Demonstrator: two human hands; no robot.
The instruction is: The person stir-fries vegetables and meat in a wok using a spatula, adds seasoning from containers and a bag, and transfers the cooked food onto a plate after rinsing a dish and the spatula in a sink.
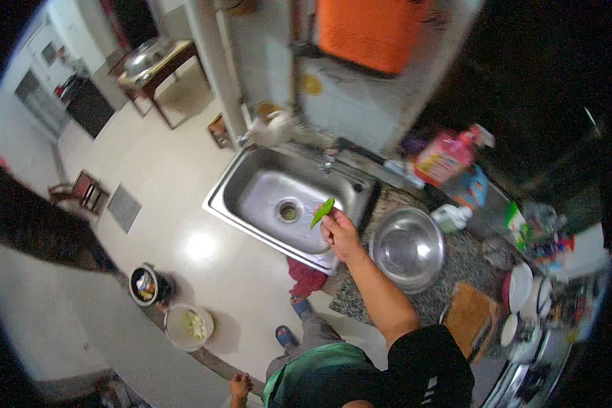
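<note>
A green pepper point(323, 213) is pinched between the fingertips of my right hand point(340, 233), above the right part of a stainless steel sink point(251, 187). The pepper is long and narrow, tilted with its upper end to the right. Some small green bits lie in the sink's round drain point(289, 211). Down at my left side hangs my left hand point(241, 386), its fingers curled in and no object showing in it. A wide metal bowl point(408, 248) stands on the speckled counter beside my right forearm.
The tap point(330, 160) rises at the sink's back edge. Bottles, among them a pink one point(445, 158), line the wall. A wooden cutting board point(470, 316) lies right of me. On the floor at left stand a pale bucket point(189, 328) and a dark pot point(149, 285).
</note>
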